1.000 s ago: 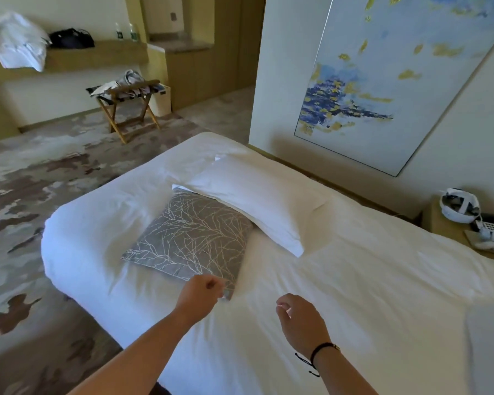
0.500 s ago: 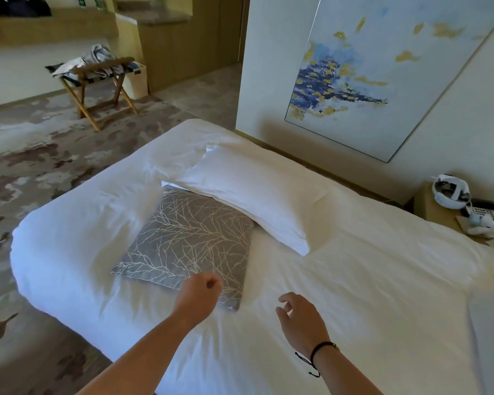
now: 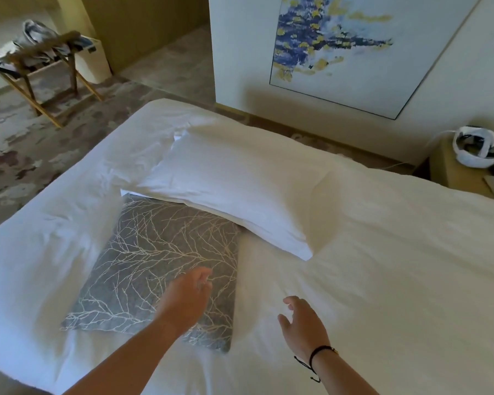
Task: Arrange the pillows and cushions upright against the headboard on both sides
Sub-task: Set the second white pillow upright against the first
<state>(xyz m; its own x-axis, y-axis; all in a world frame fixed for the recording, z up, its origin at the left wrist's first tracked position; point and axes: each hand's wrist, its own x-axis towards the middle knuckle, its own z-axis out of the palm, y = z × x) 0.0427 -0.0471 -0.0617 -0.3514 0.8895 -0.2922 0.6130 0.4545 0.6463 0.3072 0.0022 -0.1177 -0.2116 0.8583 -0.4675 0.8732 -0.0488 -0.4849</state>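
A grey cushion (image 3: 160, 258) with a pale branch pattern lies flat on the white bed (image 3: 382, 266). A white pillow (image 3: 234, 189) lies flat beyond it, and its near edge overlaps the cushion's far edge. My left hand (image 3: 187, 297) hovers over the cushion's near right part with loosely curled fingers and holds nothing. My right hand (image 3: 303, 326), with a black cord on the wrist, hangs over the bare sheet just right of the cushion, fingers relaxed and spread. No headboard shows in this view.
A wall with a large blue and yellow painting (image 3: 340, 52) runs along the bed's far side. A bedside table (image 3: 462, 172) with a white headset stands at the right. A wooden luggage rack (image 3: 43, 69) with clothes stands on the patterned carpet at the back left.
The view has moved closer to the bed. My left hand has moved forward from the cushion's near corner to over its surface. My right hand's fingers have spread a little.
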